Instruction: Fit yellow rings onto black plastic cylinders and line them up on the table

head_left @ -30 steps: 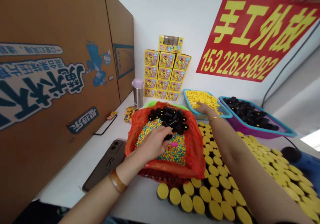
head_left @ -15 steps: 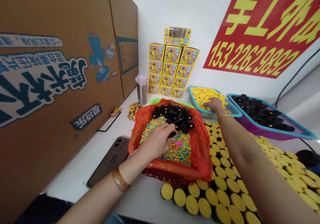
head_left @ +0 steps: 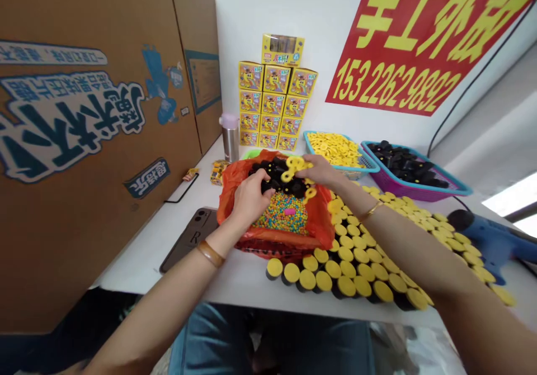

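Observation:
My left hand (head_left: 251, 199) curls around the black tubes (head_left: 279, 175) heaped in a red plastic bag (head_left: 321, 224), and it seems shut on one tube. My right hand (head_left: 321, 171) pinches several yellow discs (head_left: 293, 165) just above the bag's far side. Multicoloured candy beads (head_left: 283, 214) fill the bag's middle, with a small pink piece (head_left: 289, 212) on them. Rows of yellow-capped black tubes (head_left: 348, 269) stand on the table under my right forearm.
A teal tray of yellow discs (head_left: 312, 146) and a purple-and-teal tray of black tubes (head_left: 413, 190) stand at the back. A phone (head_left: 188, 238), steel flask (head_left: 230, 140), stacked yellow boxes (head_left: 268, 101) and a large cardboard carton (head_left: 96, 140) line the left.
My right hand has moved from the tray of yellow discs to above the bag, carrying discs. My left hand has risen from the beads to the black tubes. The view has tilted lower.

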`<state>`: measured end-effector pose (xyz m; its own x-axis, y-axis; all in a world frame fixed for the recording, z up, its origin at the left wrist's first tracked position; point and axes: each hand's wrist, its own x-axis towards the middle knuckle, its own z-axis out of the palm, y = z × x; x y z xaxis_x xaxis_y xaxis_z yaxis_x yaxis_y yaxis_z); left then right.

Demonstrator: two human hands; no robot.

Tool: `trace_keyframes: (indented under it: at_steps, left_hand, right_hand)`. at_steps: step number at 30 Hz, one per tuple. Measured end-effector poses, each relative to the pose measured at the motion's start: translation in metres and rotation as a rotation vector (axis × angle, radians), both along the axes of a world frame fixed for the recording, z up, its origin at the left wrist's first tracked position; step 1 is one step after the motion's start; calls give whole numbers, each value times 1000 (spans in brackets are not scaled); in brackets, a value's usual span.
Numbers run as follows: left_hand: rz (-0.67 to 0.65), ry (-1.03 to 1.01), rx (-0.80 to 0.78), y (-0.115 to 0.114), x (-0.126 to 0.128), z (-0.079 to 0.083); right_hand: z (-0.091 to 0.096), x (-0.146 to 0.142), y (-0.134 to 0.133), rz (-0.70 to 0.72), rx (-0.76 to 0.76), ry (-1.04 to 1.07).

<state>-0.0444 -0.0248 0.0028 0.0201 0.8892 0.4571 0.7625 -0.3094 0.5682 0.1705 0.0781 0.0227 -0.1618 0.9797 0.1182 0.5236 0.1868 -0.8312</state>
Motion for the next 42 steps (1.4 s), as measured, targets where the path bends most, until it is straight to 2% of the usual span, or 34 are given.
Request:
trace_keyframes:
  at_steps: [3,6,9,12,14,16,18,19,20,21,22,23,25,26,27,28,29,30,31,33,35,36,38,39,42]
  left_hand:
    - [-2,-1,-21,1,-1,0]
    - [1,-19,-25,3,-1,-1]
    - [-1,-16,-28,5,-2,-2]
    - [-7,-3,-23,7,-2,-4]
    - [-23,4,-18,9,-3,-6]
    - [-47,-5,-3,13,-3,-9]
    - [-69,-25,18,16,-2,-11]
    - [-83,-33,25,17,-1,-12]
    - [-103,-37,24,18,-1,-12]
    - [-129,-40,16,19,0,-12]
    - [-159,-45,6,19,1,-11]
    - [-185,-53,-1,19,2,-11]
    - [-216,-80,-8,18,4,-10]
    - [-226,-96,-7,18,4,-10]
    - [-238,-110,-6,18,4,-11]
    - [-255,-121,-4,18,4,-12]
    - [-275,-127,-1,18,3,-13]
    - [-294,-130,7,19,2,-14]
    - [-306,-132,18,19,1,-15]
    - [-307,-138,40,20,0,-16]
    - [-297,-159,49,20,-1,-16]
    - [-300,-177,47,21,-1,-16]
    - [-337,-220,35,20,0,-16]
    - [-372,-238,28,20,2,-16]
    - [-485,-274,10,17,4,-16]
  right_hand:
    - [-15,-19,-17,53,-76,-34]
    - [-19,-20,-21,148,-70,-1]
    - [-12,-13,-27,194,55,-43]
    - [6,2,-48,85,239,-151]
    - [22,19,-80,-36,341,-150]
    - [35,38,-129,-61,347,-46]
    - [36,51,-187,40,271,55]
    - [28,52,-216,145,199,69]
    - [13,50,-244,299,106,54]
    - [-10,43,-268,461,9,15]
    - [-40,31,-289,573,-74,-43]
    - [-75,17,-307,608,-132,-127]
    - [-151,-18,-333,432,-142,-391]
    - [-186,-35,-341,392,-129,-527]
    - [-216,-49,-347,416,-121,-641]
    - [-238,-61,-352,409,-111,-729]
    - [-252,-69,-354,408,-97,-783]
    - [-257,-73,-356,455,-100,-822]
    - [-256,-74,-357,501,-114,-845]
    - [-233,-68,-358,592,-159,-813]
    - [-192,-55,-351,594,-158,-617]
    - [-168,-48,-343,556,-113,-438]
    - [-115,-34,-312,428,-12,-38]
    - [-88,-29,-289,314,20,134]
    - [-24,-22,-202,75,102,539]
